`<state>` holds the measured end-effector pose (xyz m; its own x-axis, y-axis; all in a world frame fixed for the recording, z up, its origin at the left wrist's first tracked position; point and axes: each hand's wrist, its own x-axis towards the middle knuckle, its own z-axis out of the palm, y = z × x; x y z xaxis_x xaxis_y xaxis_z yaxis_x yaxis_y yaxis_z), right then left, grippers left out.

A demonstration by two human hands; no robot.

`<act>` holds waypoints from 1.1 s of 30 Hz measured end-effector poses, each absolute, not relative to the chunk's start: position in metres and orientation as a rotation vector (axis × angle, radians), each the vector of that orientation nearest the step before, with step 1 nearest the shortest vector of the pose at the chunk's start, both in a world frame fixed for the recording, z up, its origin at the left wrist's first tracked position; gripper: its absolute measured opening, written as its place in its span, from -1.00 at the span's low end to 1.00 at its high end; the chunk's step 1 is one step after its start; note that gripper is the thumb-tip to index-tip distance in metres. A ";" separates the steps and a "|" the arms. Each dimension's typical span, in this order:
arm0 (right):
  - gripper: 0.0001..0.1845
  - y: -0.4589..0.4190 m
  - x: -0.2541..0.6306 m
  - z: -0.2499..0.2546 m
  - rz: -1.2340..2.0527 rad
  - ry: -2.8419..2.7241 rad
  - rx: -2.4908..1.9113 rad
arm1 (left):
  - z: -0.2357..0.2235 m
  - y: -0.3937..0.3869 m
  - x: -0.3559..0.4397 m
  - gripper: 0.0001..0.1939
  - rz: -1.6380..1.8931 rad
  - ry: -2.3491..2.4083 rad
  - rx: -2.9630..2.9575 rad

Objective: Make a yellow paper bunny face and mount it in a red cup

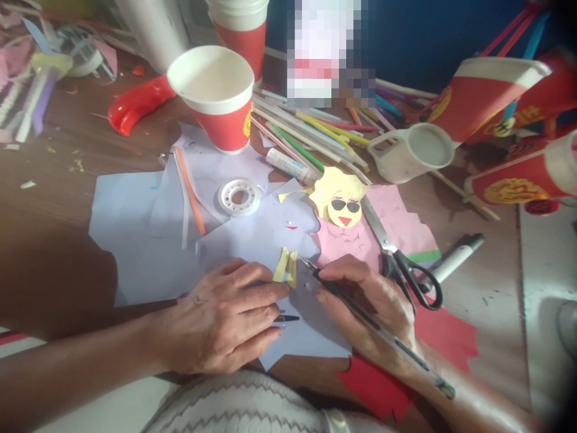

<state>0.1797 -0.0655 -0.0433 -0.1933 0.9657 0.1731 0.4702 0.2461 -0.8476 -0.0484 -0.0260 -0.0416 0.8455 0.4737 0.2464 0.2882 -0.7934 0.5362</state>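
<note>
My left hand (228, 313) lies on pale lilac paper (252, 237), fingers closed together, pinching a small yellow paper strip piece (285, 267) at its lower end; a black pen cap (286, 318) pokes out under the fingers. My right hand (360, 300) grips a black-and-clear pen (374, 325), its tip (301, 261) almost touching the yellow strips. Just beyond lies a yellow paper face (341, 198) with sunglasses and a red mouth on pink paper (396, 225).
Scissors (399, 258) and a grey marker (455, 255) lie right of my right hand. A tape roll (238, 196), a red-and-white paper cup (219, 96), a white mug (412, 151), more red cups (491, 99), straws (315, 132), a glue stick (288, 165) and red paper (446, 337) crowd the wooden table.
</note>
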 end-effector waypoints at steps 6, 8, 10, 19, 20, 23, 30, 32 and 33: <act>-0.90 -0.067 0.176 -0.038 0.740 -1.864 -1.396 | -0.041 -0.024 -0.048 -0.93 0.476 0.525 2.557; -0.90 -0.067 0.174 -0.039 0.685 -1.871 -1.409 | -0.041 -0.023 -0.049 -0.94 0.460 0.524 2.563; -0.90 -0.067 0.173 -0.039 0.654 -1.892 -1.374 | -0.041 -0.023 -0.049 -0.94 0.457 0.524 2.560; -0.89 -0.066 0.171 -0.041 0.614 -1.904 -1.366 | -0.041 -0.024 -0.048 -0.94 0.470 0.528 2.540; -0.89 -0.066 0.170 -0.041 0.621 -1.901 -1.374 | -0.041 -0.024 -0.048 -0.94 0.471 0.523 2.541; -0.89 -0.066 0.170 -0.041 0.656 -1.896 -1.385 | -0.042 -0.025 -0.048 -0.93 0.483 0.554 2.513; -0.90 -0.066 0.172 -0.042 0.630 -1.934 -1.365 | -0.040 -0.027 -0.047 -0.91 0.485 0.585 2.513; -0.90 -0.066 0.172 -0.042 0.618 -1.941 -1.356 | -0.040 -0.027 -0.047 -0.91 0.484 0.588 2.515; -0.90 -0.066 0.172 -0.042 0.617 -1.944 -1.349 | -0.040 -0.027 -0.047 -0.91 0.484 0.584 2.513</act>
<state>0.1722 -0.0657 -0.0416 -0.2294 0.9369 0.2638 0.6134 0.3496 -0.7082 -0.0467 -0.0270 -0.0402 0.8438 0.4893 0.2204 0.3072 -0.7772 0.5492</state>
